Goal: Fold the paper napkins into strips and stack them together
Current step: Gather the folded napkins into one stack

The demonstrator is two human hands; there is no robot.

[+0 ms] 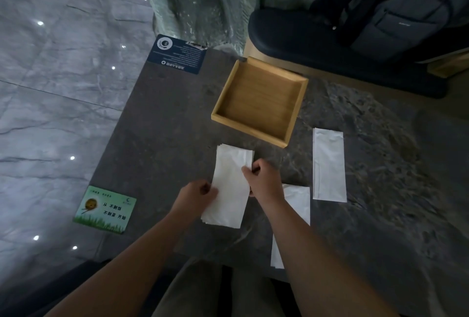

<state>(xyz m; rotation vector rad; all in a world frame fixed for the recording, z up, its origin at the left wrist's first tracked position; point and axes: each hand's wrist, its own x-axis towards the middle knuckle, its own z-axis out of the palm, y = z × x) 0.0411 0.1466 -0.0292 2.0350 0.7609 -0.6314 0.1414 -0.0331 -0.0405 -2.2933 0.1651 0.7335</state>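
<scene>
Stack of folded napkin strips lies on the bench in front of the person, long axis running away from the body and a bit tilted. Layered edges show at its far and near ends, so several strips are already piled. Left hand pinches the left long edge near the middle; right hand pinches the right long edge slightly further up. Both grips are closed on the stack, fingers curled over the paper edge. Likely squaring or aligning the pile from both sides, which would explain the opposed hold.

Second strip lies just right of the stack, mostly hidden under the right forearm. Third strip sits further right, apart, flat and straight. Judged: both wait to be added.

Wooden tray, open, nothing in it, stands just beyond the stack, not touching.

Bench is dark mottled stone. Green card at its left near corner, dark blue card at the far left corner. Grey marble-look floor to the left with light reflections. Dark backpack on a padded seat beyond the bench, right. Lighting dim.
</scene>
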